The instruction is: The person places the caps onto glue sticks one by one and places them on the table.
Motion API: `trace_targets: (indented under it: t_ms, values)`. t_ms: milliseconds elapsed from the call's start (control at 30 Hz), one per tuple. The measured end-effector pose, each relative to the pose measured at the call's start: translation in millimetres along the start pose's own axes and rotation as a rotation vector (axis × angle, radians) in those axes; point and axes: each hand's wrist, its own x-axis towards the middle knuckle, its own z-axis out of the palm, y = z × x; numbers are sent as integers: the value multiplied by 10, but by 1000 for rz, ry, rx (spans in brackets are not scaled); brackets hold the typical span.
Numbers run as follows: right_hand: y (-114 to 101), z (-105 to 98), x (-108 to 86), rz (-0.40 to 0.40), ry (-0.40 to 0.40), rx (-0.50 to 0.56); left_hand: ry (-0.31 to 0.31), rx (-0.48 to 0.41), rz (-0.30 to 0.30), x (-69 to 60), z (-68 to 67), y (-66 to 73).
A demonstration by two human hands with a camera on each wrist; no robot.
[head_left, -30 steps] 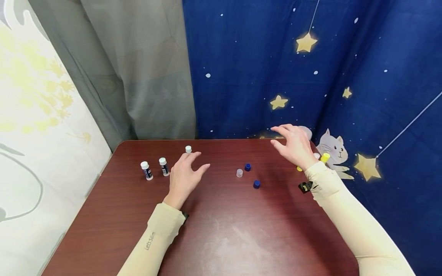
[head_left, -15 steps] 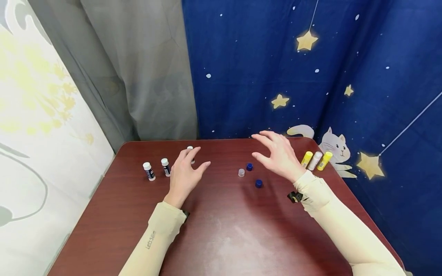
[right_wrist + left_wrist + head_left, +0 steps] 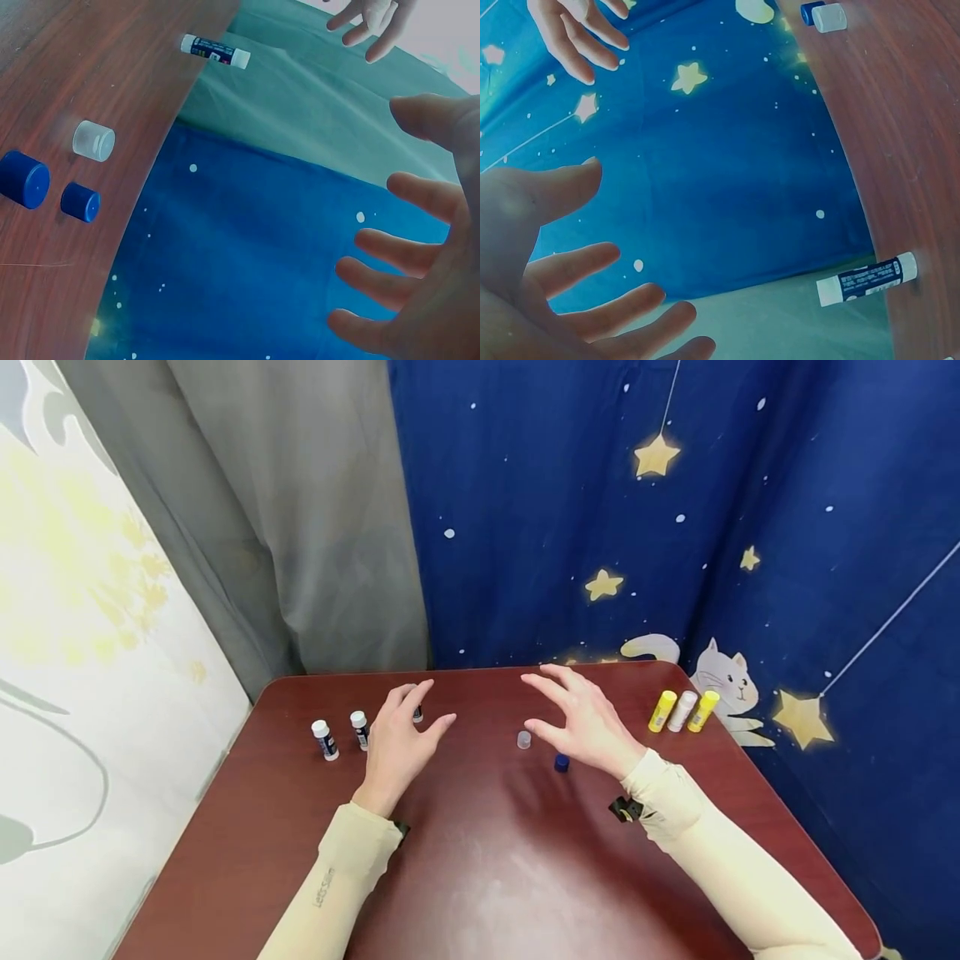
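Over the left-middle of the table my left hand (image 3: 401,743) hovers with fingers spread and holds nothing. Behind its fingers stands a white-capped dark-labelled glue stick (image 3: 870,279), partly hidden in the head view. Two more such glue sticks (image 3: 325,741) (image 3: 360,730) stand to its left. My right hand (image 3: 588,718) hangs in the air, fingers apart, with nothing in it. Below and near it on the table lie a translucent cap (image 3: 523,740) and a blue cap (image 3: 562,763). A second blue cap (image 3: 80,202) shows in the right wrist view but is hidden behind the right hand in the head view.
At the table's right back edge stand two yellow glue sticks (image 3: 662,712) (image 3: 703,712) with a white one (image 3: 682,712) between them. The dark red table (image 3: 480,860) ends at a grey curtain (image 3: 345,527) and a blue starry curtain (image 3: 540,510).
My right hand has moved left and slightly down, away from the yellow and white glue sticks, now covering one blue cap. My left hand has stayed nearly still.
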Motion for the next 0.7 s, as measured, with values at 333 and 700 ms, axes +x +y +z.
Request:
trace_targets:
  t_ms: [333,700]
  values:
    - [-22,128,-60,25,15,37,-41,42,-29,-114,-23,-67]
    - [16,114,-40,18,37,41,44,45,17,-63,-87,-96]
